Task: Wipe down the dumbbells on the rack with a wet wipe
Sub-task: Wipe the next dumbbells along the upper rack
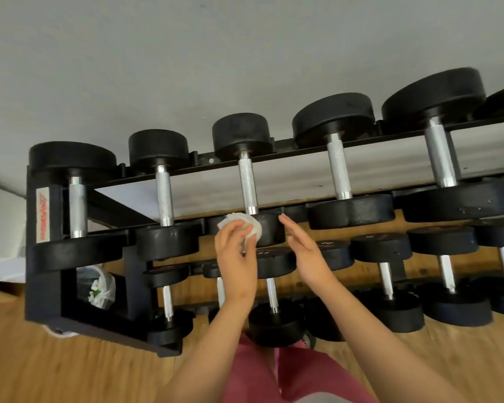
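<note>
The black round dumbbell heads [241, 134] look like matt rubber, scuffed and dusty. Their silver metal handles [248, 183] are shiny at the ends and rough with knurling along the middle. The black metal rack frame [45, 286] has a dull painted finish. At 12 o'clock of the left hand [235, 258], the crumpled white wet wipe [249, 225] looks soft and fibrous. The floor [70, 367] is smooth wood with a light sheen.

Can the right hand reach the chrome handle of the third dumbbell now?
Probably yes: the right hand is open and empty beside that dumbbell's near head, and nothing covers the handle just above it.
</note>
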A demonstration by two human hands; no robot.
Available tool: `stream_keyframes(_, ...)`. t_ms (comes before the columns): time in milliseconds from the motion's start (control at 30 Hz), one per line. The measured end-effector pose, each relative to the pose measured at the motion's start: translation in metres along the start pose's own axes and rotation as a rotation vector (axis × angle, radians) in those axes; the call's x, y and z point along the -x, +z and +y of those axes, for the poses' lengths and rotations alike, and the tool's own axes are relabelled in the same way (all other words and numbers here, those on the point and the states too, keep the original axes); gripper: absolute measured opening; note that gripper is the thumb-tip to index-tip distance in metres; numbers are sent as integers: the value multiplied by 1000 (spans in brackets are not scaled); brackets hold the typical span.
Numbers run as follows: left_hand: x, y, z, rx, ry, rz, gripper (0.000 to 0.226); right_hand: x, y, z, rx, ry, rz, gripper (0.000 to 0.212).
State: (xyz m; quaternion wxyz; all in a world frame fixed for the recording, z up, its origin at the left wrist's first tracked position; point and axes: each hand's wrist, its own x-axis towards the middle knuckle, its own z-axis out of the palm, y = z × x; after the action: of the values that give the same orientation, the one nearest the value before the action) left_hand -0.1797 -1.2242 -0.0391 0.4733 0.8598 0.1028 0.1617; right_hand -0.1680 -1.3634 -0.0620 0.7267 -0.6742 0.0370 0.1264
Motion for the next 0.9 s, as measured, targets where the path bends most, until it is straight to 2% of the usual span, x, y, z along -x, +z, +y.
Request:
stream_keyframes(167,-2,1,-10,-193,370,-238,29,-2,-5,-1,-64,14,25,36)
stream_keyframes(267,-8,15,-15,-563,692,-384,38,0,-2,0,-97,-10,41,36)
stream_keyframes(367,-11,19,-21,-689,766,-449,58,1,0,2,-110,0,56,38)
stream_keyframes(467,-11,11,-27,-733,800,-411,58,1,2,3,-102,7,74,38)
stream_keyframes(533,-10,6,-30,-699,757,-384,60,2,3,3,-92,29,92,36)
stream_keyframes(667,-3,-2,-35,-526,561,-374,72,4,6,-1,-45,42,96,35)
stream_keyframes(800,8,-7,-36,-274,309,-370,58,5,11,-3,-17,46,122,34)
stream_keyframes(900,15,-7,-35,-119,96,-287,53,6,16,-1,-15,33,161,34)
